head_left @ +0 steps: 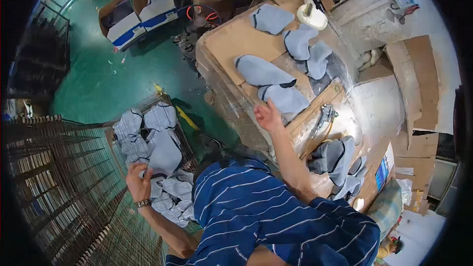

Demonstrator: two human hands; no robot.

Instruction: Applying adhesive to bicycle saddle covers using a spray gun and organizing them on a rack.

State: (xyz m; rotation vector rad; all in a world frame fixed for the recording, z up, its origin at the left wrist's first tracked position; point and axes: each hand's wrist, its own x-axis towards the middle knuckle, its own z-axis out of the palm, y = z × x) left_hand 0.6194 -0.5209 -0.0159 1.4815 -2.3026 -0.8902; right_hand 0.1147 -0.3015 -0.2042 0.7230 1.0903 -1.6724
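Note:
At the lower left, my left hand (pixel 138 181), wearing a watch, has its fingers curled in a pinch at the edge of a smooth grey fabric piece (pixel 165 156). That piece lies over a bin of bundled grey pieces (pixel 170 192) with dark edging. My right hand (pixel 268 117) is over the near edge of the cardboard-topped table, fingers apart, index fingertip at the edge of a grey fabric piece (pixel 286 99). Beside that piece lies a longer grey piece (pixel 263 70). Farther back are another grey piece (pixel 271 18) and curved ones (pixel 298 43).
A metal hand tool with a hose (pixel 327 114) lies on the table, near stacked grey pieces (pixel 340 155). A white container (pixel 311 17) stands at the back. Wire racks (pixel 59 177) rise at left. Two cardboard boxes (pixel 143 14) stand beyond the green floor (pixel 88 64).

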